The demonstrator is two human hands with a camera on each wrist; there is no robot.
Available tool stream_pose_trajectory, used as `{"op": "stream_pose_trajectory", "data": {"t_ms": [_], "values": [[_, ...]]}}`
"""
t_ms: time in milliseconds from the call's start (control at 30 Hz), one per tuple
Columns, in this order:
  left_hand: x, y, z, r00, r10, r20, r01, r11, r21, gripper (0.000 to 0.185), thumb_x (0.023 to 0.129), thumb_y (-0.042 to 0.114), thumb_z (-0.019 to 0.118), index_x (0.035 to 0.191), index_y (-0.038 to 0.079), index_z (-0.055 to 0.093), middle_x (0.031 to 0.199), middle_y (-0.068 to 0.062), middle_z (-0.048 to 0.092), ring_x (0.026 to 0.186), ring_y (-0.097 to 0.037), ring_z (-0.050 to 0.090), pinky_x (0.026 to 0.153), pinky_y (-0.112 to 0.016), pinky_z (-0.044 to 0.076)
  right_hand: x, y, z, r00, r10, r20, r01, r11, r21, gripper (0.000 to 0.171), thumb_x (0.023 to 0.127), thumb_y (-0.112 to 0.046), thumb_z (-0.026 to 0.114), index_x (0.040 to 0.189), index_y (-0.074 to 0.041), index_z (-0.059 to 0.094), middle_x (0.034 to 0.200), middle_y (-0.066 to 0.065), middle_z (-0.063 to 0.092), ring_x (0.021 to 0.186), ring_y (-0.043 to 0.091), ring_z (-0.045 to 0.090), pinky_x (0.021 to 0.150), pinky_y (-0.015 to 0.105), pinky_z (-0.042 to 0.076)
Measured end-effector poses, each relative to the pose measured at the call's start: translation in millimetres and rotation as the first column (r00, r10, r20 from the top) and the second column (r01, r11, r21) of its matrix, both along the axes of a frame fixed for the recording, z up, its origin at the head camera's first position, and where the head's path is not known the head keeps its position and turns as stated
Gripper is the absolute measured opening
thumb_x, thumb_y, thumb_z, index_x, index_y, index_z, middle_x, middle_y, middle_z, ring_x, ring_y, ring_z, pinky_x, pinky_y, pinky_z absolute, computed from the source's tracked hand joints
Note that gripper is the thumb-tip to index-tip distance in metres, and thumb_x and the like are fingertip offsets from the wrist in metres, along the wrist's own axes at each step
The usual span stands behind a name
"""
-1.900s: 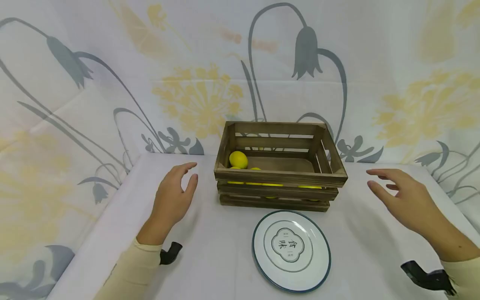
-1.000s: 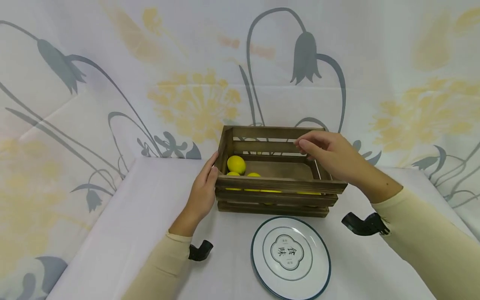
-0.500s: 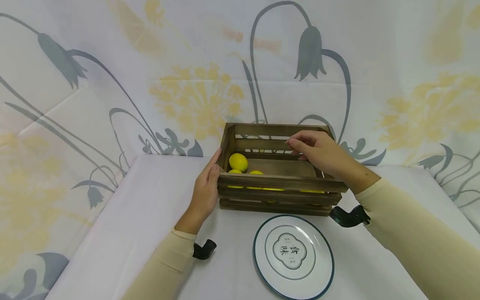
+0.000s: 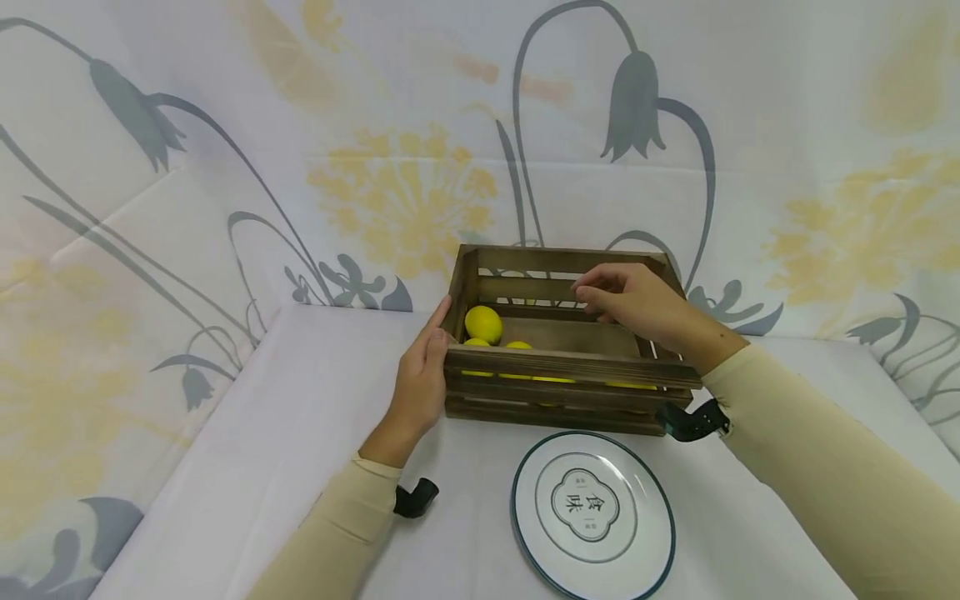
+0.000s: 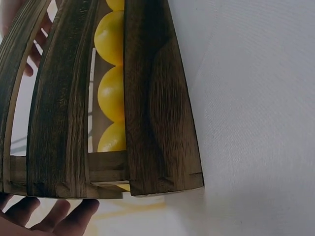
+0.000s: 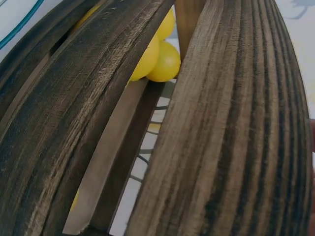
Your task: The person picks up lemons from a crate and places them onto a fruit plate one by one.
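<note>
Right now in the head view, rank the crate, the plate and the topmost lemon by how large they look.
1. Crate, largest.
2. Plate, clearly smaller than the crate though nearer the camera.
3. Lemon, smallest by far.

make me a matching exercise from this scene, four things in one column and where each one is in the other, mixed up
Things:
1. lemons
2. plate
3. left hand
4. right hand

Places:
A. against the crate's left end
B. over the crate's open top, near its far right corner
C. inside the crate
D. on the table in front of the crate

Pairs: 1-C, 2-D, 3-A, 4-B
</note>
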State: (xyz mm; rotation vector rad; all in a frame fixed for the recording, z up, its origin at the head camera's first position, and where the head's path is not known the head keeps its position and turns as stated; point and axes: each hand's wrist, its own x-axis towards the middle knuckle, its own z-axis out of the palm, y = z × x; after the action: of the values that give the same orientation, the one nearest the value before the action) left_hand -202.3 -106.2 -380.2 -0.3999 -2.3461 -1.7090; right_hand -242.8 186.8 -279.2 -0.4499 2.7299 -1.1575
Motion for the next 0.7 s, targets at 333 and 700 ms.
{"op": "stream_pose_trajectory", "data": {"t_ms": [333, 700], "values": [[0.7, 0, -1.3, 1.000, -0.003, -0.010, 0.003, 1.000, 0.002, 0.048, 0.110, 0.035, 0.027, 0.158, 0.032, 0.028, 0.110, -0.014, 0.057, 0.123, -0.027, 0.050, 0.118, -0.047, 0.031, -4.3, -7, 0.4, 0.998, 0.056, 0.008, -0.057, 0.998, 0.031, 0.035, 0.103, -0.032, 0.054, 0.127, -0.007, 0.064, 0.118, 0.012, 0.066, 0.105, 0.029, 0.063, 0.089, 0.041, 0.055], [0.6, 2, -1.6, 0.999, 0.006, -0.052, -0.006, 1.000, -0.002, 0.048, 0.111, 0.031, 0.028, 0.158, 0.029, 0.030, 0.097, -0.011, 0.052, 0.103, -0.025, 0.050, 0.100, -0.042, 0.038, -12.6, -17, 3.7, 0.985, 0.134, 0.108, -0.153, 0.968, 0.201, 0.034, 0.101, -0.031, 0.058, 0.127, -0.010, 0.065, 0.124, 0.014, 0.065, 0.111, 0.029, 0.064, 0.092, 0.045, 0.055]]}}
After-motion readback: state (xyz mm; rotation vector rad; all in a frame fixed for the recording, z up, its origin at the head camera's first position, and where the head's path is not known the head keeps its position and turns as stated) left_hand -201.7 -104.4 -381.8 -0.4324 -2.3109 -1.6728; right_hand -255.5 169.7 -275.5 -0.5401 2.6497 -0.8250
